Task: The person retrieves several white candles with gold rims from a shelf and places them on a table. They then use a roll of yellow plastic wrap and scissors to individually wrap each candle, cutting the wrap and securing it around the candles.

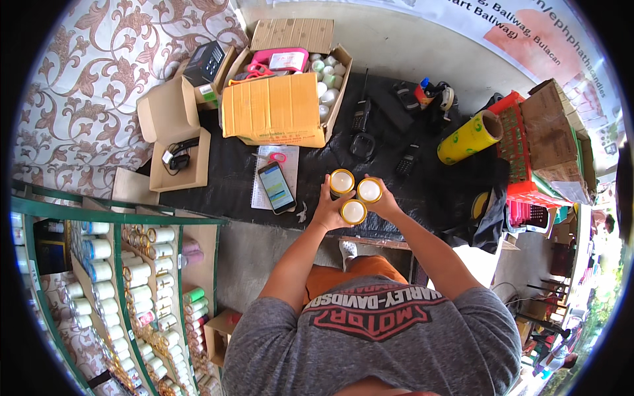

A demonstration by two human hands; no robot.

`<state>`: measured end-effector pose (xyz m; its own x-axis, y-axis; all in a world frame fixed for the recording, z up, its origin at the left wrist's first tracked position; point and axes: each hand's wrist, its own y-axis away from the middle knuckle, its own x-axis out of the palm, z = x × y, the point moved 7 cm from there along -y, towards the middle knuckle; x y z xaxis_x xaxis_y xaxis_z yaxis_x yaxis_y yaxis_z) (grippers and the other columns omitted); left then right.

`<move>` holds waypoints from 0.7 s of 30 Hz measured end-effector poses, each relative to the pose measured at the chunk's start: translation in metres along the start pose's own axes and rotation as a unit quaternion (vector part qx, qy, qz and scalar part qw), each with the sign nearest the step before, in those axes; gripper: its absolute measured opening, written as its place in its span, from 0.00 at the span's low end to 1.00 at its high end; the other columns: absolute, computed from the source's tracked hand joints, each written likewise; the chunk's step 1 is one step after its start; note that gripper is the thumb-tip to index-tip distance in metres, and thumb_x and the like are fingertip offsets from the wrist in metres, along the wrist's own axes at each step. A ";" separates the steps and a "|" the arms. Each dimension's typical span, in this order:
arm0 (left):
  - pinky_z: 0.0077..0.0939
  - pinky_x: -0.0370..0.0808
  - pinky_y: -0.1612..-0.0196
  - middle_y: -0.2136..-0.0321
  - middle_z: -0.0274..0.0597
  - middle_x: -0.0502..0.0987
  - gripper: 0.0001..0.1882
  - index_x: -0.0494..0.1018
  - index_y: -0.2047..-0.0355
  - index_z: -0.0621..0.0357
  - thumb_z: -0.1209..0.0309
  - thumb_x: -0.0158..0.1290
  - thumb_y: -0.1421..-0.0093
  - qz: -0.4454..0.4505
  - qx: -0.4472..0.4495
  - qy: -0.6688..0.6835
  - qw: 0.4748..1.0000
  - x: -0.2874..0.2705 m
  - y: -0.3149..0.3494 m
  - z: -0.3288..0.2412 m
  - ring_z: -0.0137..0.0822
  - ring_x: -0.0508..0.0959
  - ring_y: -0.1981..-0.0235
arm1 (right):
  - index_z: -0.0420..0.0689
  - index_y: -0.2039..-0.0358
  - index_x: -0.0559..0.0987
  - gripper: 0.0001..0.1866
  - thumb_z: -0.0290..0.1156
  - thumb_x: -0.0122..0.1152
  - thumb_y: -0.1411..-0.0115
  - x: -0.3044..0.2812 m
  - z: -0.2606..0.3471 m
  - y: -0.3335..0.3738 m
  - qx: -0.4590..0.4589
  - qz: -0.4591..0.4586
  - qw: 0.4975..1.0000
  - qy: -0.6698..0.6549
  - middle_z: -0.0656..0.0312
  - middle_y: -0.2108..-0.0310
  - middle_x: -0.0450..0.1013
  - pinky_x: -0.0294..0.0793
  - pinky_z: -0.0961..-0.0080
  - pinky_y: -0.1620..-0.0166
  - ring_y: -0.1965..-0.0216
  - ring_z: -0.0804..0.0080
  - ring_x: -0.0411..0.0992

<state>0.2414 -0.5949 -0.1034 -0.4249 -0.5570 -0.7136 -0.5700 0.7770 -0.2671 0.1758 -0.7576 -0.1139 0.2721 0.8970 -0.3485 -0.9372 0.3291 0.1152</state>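
Three white candles with gold rims are bunched together at the front edge of the black-covered table. My left hand (328, 210) is closed around the far-left candle (341, 180) and the near candle (354, 212), its thumb lying between them. The right candle (369, 190) is gripped by my right hand (386, 204), whose fingers wrap its outer side. The candles touch or nearly touch one another, tops facing up. Their sides are mostly hidden by my hands.
Left of my hands, a phone (276, 187) lies on a notebook (261, 200). Behind are a carton (271, 109) of white candles and a two-way radio (360, 117). A yellow roll (469, 137) and red crate (514, 135) stand right. Candle shelves (119, 218) flank the left.
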 end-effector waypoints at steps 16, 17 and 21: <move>0.38 0.69 0.47 0.54 0.48 0.69 0.38 0.65 0.51 0.59 0.68 0.70 0.63 -0.176 -0.167 0.125 0.962 -0.003 0.047 -0.007 0.49 0.69 0.50 | 0.46 0.42 0.60 0.48 0.40 0.76 0.62 -0.006 -0.001 0.008 0.031 -0.151 0.979 0.137 0.50 0.48 0.65 0.60 0.58 0.41 0.45 0.49 0.62; 0.38 0.69 0.47 0.54 0.48 0.68 0.38 0.65 0.51 0.59 0.69 0.70 0.63 -0.165 -0.177 0.151 0.959 -0.006 0.050 -0.002 0.49 0.70 0.50 | 0.45 0.41 0.59 0.50 0.40 0.76 0.63 -0.007 -0.005 0.009 0.032 -0.143 0.981 0.125 0.49 0.47 0.65 0.60 0.58 0.41 0.44 0.49 0.62; 0.37 0.70 0.48 0.54 0.50 0.68 0.37 0.65 0.50 0.59 0.70 0.68 0.62 -0.146 -0.174 0.143 0.963 -0.031 0.056 0.015 0.49 0.71 0.51 | 0.42 0.37 0.50 0.57 0.40 0.77 0.63 -0.019 0.005 0.019 -0.006 -0.101 0.987 0.126 0.44 0.43 0.57 0.56 0.58 0.39 0.41 0.47 0.56</move>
<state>0.2331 -0.5299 -0.1062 -0.3587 -0.8337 -0.4198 -0.8746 0.4573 -0.1608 0.1542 -0.7675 -0.1007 0.3918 0.7118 -0.5829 -0.8726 0.4884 0.0098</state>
